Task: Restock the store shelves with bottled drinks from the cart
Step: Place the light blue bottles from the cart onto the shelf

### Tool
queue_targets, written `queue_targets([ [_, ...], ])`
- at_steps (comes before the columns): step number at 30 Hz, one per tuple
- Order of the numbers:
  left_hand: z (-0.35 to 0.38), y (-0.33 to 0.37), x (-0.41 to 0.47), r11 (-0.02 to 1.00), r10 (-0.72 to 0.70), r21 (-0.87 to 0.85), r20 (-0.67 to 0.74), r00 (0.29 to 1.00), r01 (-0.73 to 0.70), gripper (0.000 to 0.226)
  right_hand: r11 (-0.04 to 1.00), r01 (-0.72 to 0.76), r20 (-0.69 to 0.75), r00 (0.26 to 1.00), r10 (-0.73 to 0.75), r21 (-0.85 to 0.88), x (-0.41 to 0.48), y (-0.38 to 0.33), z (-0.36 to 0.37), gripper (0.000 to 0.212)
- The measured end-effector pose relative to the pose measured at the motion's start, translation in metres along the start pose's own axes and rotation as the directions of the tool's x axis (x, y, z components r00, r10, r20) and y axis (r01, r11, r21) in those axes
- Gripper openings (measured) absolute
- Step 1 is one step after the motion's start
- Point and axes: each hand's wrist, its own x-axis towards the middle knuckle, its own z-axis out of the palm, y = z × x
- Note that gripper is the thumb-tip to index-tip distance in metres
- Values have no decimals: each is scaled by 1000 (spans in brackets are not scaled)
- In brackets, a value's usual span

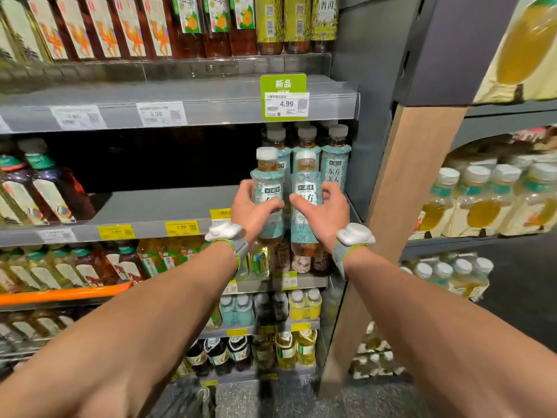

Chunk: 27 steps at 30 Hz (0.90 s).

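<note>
1. Grey metal store shelving (156, 206) fills our view. Its middle tier is bare and dark across most of its width, with a few dark tea bottles (45, 188) at the far left.
2. At the right end of that tier, under the green 4.99 price tag (284, 104), stands a short row of teal-sleeved tea bottles (336, 164).
3. We hold two more of the same kind in the air just in front of the shelf lip, close before that row and side by side, both upright.
4. Our left hand (256, 212) wraps the left bottle (266, 179) at mid-label, with the fingers curled round its front.
5. Our right hand (324, 214) clasps the right bottle (306, 188), with the thumb laid across the label and the fingers round the far side.
6. We judge both bottles to be full, so each has fair weight for one hand. The plastic walls should give a little under a squeeze but not break.
7. The glossy sleeve looks smooth and may slip, so we think the mid-body hold we have suits better than the narrow neck or white cap.
8. Tall and narrow, they could tip. We would set each base flat beside the standing row and avoid knocking its front bottles.
9. We cannot make out the cart here.
</note>
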Motion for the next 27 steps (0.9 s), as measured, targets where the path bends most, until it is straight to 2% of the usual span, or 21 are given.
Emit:
queue_targets([
  [4, -1, 6, 16, 973, 178, 159, -53, 983, -167, 49, 990, 115, -75, 990, -121, -76, 12, -2, 0, 78],
  [8, -4, 11, 27, 939, 297, 197, -45, 954, -283, 50, 984, 140, -103, 983, -152, -108, 20, -9, -5, 70],
  [12, -5, 12, 39, 894, 378, 258, 2, 926, -366, 50, 954, 183, -111, 971, -213, -236, 26, -21, -4, 68],
  [16, -6, 9, 49, 880, 403, 273, 2, 915, -388, 50, 932, 182, -110, 968, -226, -315, 29, -25, -3, 65],
  [21, -6, 3, 57, 881, 385, 297, 0, 923, -368, 50, 929, 158, -102, 974, -203, -333, 36, -26, -6, 65],
  [25, -6, -2, 61, 894, 356, 293, -2, 934, -340, 51, 911, 162, -94, 973, -212, -378, 43, -29, -3, 44],
  [27, -6, -3, 63, 895, 351, 293, 3, 936, -337, 51, 905, 171, -72, 974, -215, -390, 46, -30, -2, 47],
])
